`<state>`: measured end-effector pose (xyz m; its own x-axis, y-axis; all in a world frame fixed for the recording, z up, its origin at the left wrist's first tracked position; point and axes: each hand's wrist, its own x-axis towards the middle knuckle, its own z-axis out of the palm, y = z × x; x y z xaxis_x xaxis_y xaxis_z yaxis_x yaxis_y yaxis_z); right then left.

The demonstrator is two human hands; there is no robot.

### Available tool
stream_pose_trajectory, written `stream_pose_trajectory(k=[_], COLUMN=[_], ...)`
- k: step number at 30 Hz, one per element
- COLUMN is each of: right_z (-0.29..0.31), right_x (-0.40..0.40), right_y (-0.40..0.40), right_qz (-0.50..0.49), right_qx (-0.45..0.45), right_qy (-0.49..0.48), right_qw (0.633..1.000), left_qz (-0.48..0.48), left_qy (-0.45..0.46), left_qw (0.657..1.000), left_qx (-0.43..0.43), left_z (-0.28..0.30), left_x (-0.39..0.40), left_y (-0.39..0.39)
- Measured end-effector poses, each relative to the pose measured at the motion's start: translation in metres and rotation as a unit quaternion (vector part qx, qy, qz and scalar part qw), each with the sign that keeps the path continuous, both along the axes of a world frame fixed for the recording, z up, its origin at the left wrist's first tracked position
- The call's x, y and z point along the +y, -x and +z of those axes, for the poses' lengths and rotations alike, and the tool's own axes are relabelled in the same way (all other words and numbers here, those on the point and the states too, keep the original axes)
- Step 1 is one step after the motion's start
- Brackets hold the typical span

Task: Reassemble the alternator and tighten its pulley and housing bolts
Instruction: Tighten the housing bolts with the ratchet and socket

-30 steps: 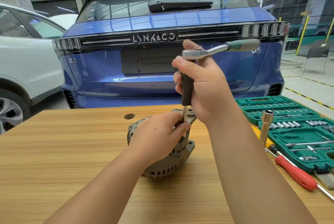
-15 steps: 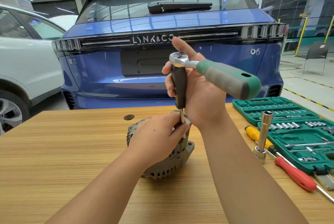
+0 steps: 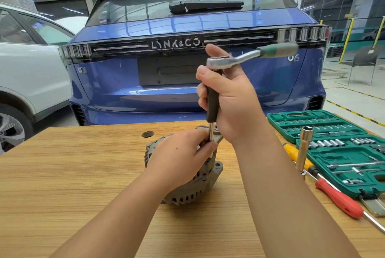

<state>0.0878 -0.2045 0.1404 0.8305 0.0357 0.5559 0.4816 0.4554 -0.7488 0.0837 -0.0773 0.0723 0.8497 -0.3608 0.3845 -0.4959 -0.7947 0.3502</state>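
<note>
Right hand [image 3: 233, 99]: fingers curled round the black grip of an upright extension driver [image 3: 212, 103], thumb laid along its upper end. A ratchet wrench [image 3: 245, 57] sits on top of the driver; its green handle points right and away, blurred.

Left hand [image 3: 183, 153]: draped over the top of the alternator [image 3: 193, 187], thumb and forefinger pinching the driver's bare steel shank just above the housing. Shank tip hidden behind the fingers; which bolt it seats on cannot be told.

Alternator stands on the wooden bench [image 3: 62, 184], near mid-bench, finned grey housing facing the camera, mounting ear toward the right.

Right of it on the bench: a deep socket on an extension [image 3: 303, 149] standing upright, a yellow-handled screwdriver [image 3: 295, 153] and a red-handled screwdriver [image 3: 337, 199] lying beside it, and an open green socket set case [image 3: 325, 124] at the bench's right edge. Blue car [image 3: 145, 82] parked beyond the bench.

Versus 0.5 s ago: ratchet handle has swung from pointing toward the camera and right to pointing away and right, roughly where it was 1.0 s ago. Right hand's grip on the driver unchanged; left hand and alternator in the same place.
</note>
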Motion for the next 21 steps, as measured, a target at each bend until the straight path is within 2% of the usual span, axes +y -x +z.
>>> stream_pose_trajectory(k=[3, 6, 9, 13, 21], right_z=[-0.005, -0.009, -0.012, -0.012, -0.005], right_x=[0.005, 0.008, 0.006, 0.001, 0.000], right_y=[-0.003, -0.007, -0.010, -0.009, -0.007], right_qz=[-0.056, -0.068, -0.028, 0.108, 0.127], right_qx=[-0.096, -0.134, -0.135, -0.114, -0.047], right_qy=[0.027, 0.045, 0.027, -0.017, -0.010], right_qw=[0.993, 0.988, 0.990, 0.987, 0.991], left_qz=[0.004, 0.006, 0.007, 0.009, 0.009], left_qy=[0.001, 0.003, 0.000, 0.004, 0.008], left_qw=[1.000, 1.000, 1.000, 1.000, 1.000], left_qx=[-0.002, -0.003, -0.001, -0.001, 0.001], left_z=[0.000, 0.000, 0.000, 0.001, 0.002], left_x=[0.000, 0.000, 0.000, 0.000, 0.000], left_y=[0.000, 0.002, 0.002, 0.002, 0.003])
